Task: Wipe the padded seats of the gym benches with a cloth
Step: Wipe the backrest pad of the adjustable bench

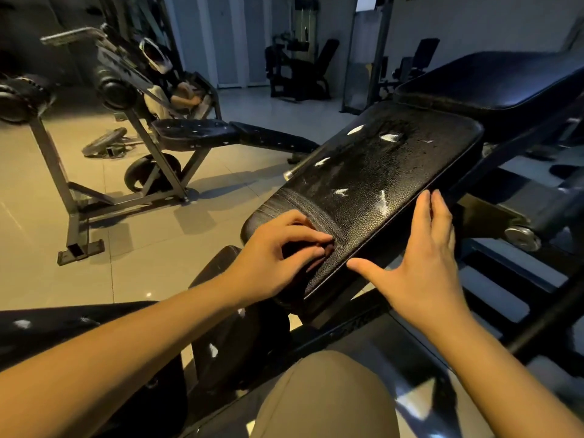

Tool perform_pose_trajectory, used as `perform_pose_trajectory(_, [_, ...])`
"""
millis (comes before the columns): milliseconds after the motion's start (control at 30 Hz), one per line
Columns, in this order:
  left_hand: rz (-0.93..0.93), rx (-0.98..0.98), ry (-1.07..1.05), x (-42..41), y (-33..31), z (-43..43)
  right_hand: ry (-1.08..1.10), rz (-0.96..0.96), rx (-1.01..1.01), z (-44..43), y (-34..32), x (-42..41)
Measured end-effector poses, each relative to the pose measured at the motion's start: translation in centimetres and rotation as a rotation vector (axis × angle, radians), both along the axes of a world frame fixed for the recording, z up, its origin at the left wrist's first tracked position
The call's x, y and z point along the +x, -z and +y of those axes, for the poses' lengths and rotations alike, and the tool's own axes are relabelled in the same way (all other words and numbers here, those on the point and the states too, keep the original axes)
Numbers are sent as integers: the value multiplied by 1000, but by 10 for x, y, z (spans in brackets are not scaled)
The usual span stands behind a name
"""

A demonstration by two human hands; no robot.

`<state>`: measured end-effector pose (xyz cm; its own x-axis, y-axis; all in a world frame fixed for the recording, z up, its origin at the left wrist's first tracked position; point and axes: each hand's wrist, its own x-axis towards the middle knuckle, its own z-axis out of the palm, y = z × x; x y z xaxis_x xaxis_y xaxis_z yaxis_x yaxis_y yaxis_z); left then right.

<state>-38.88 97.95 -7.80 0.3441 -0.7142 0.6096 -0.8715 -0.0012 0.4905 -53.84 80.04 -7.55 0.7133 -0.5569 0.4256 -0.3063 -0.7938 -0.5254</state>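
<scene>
Your left hand (278,248) curls its fingers round a dark wad, likely the cloth (298,249), at the near end of the seat (379,172). Your right hand (420,257), fingers straight, presses the seat's right edge, seemingly steadying it for wiping.

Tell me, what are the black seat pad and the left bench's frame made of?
Seat pad: looks like black faux leather or vinyl, pebbled grain, with white tears exposing lining or foam. Frame: apparently painted steel, matte dark square tubing.
</scene>
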Motion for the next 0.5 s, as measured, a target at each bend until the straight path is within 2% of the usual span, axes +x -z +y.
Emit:
perform_pose_trajectory(167, [97,-66,-426,84,-8,-29,-10,-4,18,-1,1,-2])
perform_pose_trajectory(233, [116,-38,-483,88,-11,-33,-9,-7,23,-1,-1,-3])
perform_pose_trajectory(333, [41,-47,-270,39,-14,-30,-6,-11,12,1,-3,-2])
perform_pose_trajectory(433, [-160,10,13,-5,-7,-13,2,2,9,0,-3,-2])
perform_pose_trajectory(500, [-237,37,-19,12,-3,-13,0,-1,11,0,-2,-2])
